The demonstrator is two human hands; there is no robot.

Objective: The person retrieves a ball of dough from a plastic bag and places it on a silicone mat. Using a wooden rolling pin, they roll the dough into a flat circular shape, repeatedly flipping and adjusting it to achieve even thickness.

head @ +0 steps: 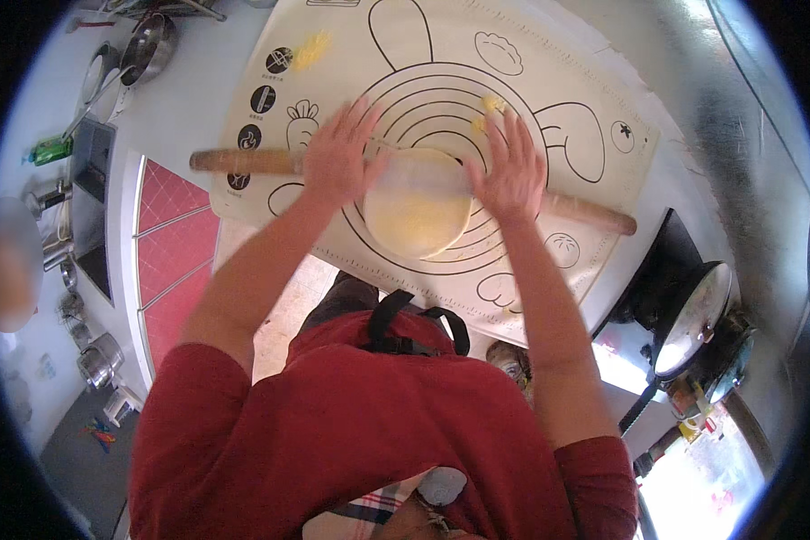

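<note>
A long wooden rolling pin [246, 161] lies across a round sheet of pale dough [415, 223] on a cream printed pastry mat [445, 40]. My left hand [339, 156] rests on the pin left of the dough, palm down, its fingers stretched away from me. On the pin's right part lies my right hand [511, 165], also flat with fingers extended. The pin's middle and both hands are blurred. Small yellow crumbs of flour or meal [493, 103] show by my right fingertips, and a larger yellow patch [312, 48] is near the mat's upper left.
To the right stand a black cooktop [655, 270] and a pan with a glass lid [694, 320]. A metal bowl [150, 47] and a green bottle or package [50, 150] are at the left. Red cabinet fronts [175, 250] show below the counter's left part.
</note>
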